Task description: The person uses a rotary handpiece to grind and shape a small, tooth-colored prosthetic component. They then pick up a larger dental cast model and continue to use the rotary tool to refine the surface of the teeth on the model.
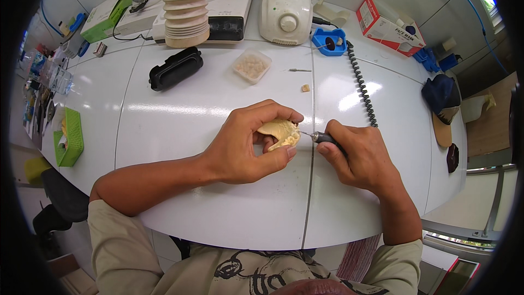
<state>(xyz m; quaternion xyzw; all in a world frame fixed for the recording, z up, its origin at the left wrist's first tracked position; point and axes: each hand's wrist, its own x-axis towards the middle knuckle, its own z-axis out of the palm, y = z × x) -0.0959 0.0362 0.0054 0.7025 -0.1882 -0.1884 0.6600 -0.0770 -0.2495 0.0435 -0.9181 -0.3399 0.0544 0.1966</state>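
My left hand [245, 145] is closed round a pale yellow dental plaster cast [279, 129], fingers over its far side and thumb along its near edge. In my right hand [357, 155] is a dark rotary handpiece [323, 137], held like a pen and pointing left. Its thin bur meets or nearly meets the tooth side of the cast; whether they touch I cannot tell. A black coiled cord [363, 90] runs from the back of the table down toward my right hand. Beyond the hands lie a loose bur [300, 70] and a small yellowish piece [305, 88].
At the back stand a white control box [286, 13] with a knob and a ribbed suction hose [186, 5]. Nearer are a black case [176, 69], a clear tub of pale bits [252, 66] and a blue tray [329, 42]. A green basket [69, 137] sits left, a cap [441, 101] right.
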